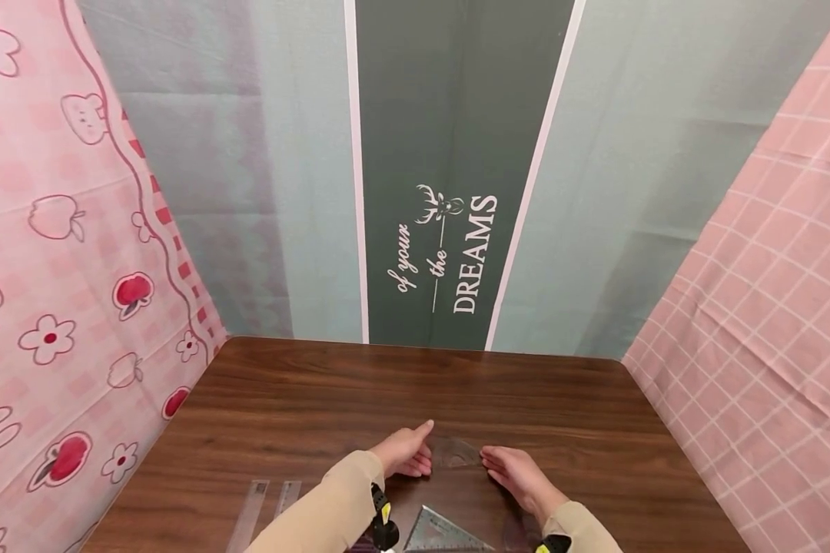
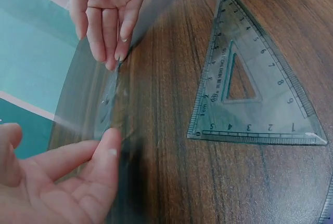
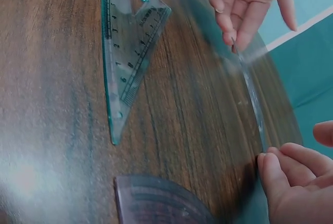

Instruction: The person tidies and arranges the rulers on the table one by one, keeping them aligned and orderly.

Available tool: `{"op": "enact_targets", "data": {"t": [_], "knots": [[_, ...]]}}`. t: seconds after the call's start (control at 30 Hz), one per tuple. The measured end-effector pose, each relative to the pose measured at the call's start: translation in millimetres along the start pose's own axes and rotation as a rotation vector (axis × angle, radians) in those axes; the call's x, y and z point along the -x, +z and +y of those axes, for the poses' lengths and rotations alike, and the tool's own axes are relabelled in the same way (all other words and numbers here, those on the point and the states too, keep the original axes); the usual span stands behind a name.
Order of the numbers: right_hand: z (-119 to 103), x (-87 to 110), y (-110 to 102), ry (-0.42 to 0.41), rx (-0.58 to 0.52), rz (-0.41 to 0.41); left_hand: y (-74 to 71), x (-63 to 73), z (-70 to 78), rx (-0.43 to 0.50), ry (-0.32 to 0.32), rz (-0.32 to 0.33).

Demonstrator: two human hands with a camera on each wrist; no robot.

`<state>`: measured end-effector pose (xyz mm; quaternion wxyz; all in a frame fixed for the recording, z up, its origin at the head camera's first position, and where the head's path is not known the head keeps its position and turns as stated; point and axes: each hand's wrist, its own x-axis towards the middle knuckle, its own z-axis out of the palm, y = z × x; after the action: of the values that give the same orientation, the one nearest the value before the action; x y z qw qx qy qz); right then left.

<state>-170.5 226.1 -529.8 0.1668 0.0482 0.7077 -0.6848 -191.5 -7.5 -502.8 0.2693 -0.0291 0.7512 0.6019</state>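
Between the two hands a clear flat plastic drawing tool [image 1: 456, 453] stretches from side to side; both wrist views show it nearly edge-on, and its exact shape is hard to make out. My left hand [image 1: 406, 452] pinches one end between thumb and fingers. At the other end, my right hand [image 1: 519, 475] grips it with the fingertips. Closer to me, a greenish transparent set square [image 2: 244, 115] with printed scales lies flat on the wooden table [image 1: 401, 384]. Beside it, partly cut off, is a purple transparent protractor [image 3: 156, 200].
Two clear rulers [image 1: 250, 511] lie on the table at the left, partly behind the left sleeve [image 1: 325, 507]. Pink patterned cloth [image 1: 62, 307] hangs on the left, a pink checked cloth [image 1: 754, 292] on the right, and a green and grey curtain [image 1: 449, 115] behind the table.
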Motion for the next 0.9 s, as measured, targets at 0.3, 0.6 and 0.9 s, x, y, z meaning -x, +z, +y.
{"op": "enact_targets", "data": {"t": [0.3, 0.6, 0.9], "knots": [[-4.1, 3.6, -2.4, 0.020, 0.014, 0.030, 2.5, 0.5, -0.5, 0.013, 0.021, -0.104], [-7.8, 7.8, -14.8, 0.011, -0.019, -0.003, 4.7, 1.6, 8.2, -0.023, 0.037, -0.119], [-14.6, 8.9, -25.1, 0.013, -0.041, -0.009, 8.4, 0.7, 14.0, -0.045, 0.031, -0.152]]}}
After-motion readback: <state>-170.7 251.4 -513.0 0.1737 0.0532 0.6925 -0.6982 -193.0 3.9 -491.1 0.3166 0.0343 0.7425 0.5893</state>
